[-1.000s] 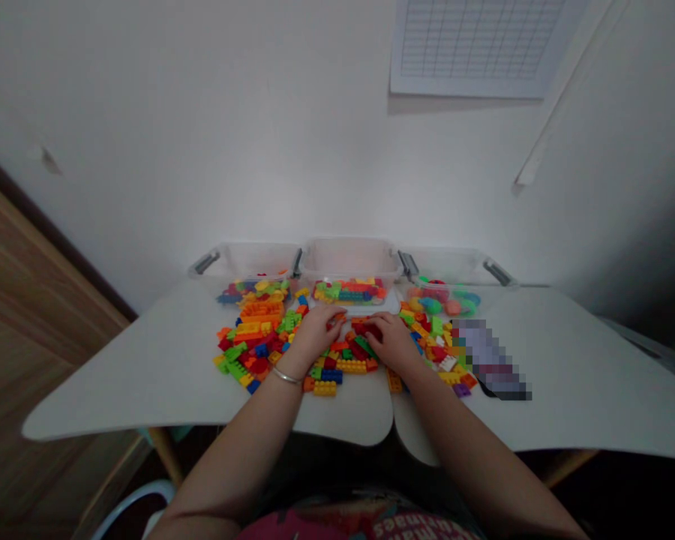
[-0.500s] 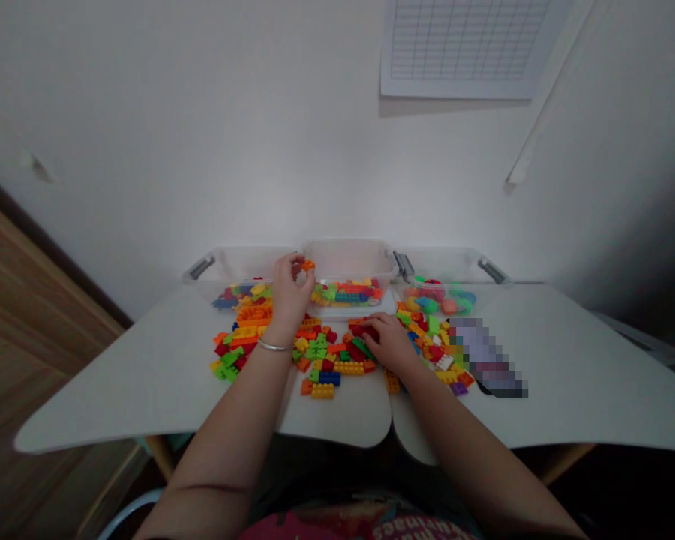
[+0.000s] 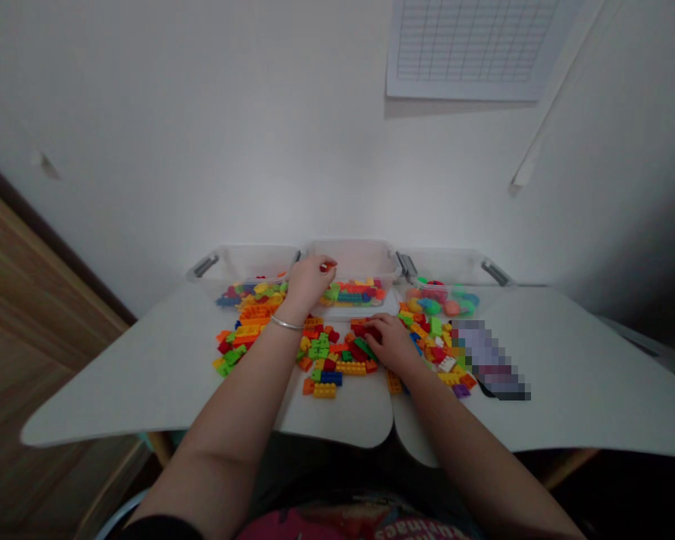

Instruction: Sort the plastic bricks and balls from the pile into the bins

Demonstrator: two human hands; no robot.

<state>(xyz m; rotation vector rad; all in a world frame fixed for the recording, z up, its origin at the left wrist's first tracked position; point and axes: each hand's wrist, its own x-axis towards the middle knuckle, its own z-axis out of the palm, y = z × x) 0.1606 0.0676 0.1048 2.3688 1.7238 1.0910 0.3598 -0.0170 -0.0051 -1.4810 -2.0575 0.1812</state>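
Note:
My left hand (image 3: pixel 310 281), with a silver bangle at its wrist, reaches over the near side of the middle clear bin (image 3: pixel 352 255). Its thumb and fingers pinch a small red toy brick (image 3: pixel 329 266), partly covered by the fingertips. My right hand (image 3: pixel 391 341) rests low on the loose brick pile with its fingers curled. A dark green brick (image 3: pixel 363 346) lies at its fingertips, beside red bricks; what the fingers grip, if anything, is hidden. Yellow bricks (image 3: pixel 351 368) and a blue brick (image 3: pixel 331 379) lie in front of the pile.
The left clear bin (image 3: pixel 247 259) contains mixed bricks. In the right clear bin (image 3: pixel 442 262) are rounded colourful pieces. A pixelated phone-like object (image 3: pixel 489 360) lies right of the pile. Two white tabletops (image 3: pixel 343 420) meet at a seam, against a wall with a printed grid sheet (image 3: pixel 472 45).
My left hand has moved right, from the divide between left and middle bins to over the middle bin. An orange piece no longer shows at its fingertips; a red one does. My right hand stays put.

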